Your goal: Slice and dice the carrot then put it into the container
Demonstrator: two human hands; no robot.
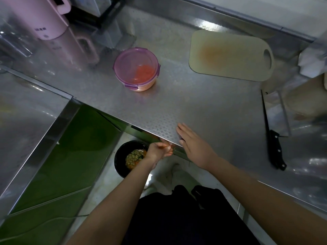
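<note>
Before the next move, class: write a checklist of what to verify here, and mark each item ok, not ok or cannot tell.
1. The lid is on the container, with carrot inside: ok.
2. The board has no carrot on it, only an orange stain: ok.
3. The knife lies on the counter, clear of both hands: ok.
4. The right hand is flat at the counter edge: ok.
5. The left hand is below the edge, near the bin; what it holds: cannot tell.
</note>
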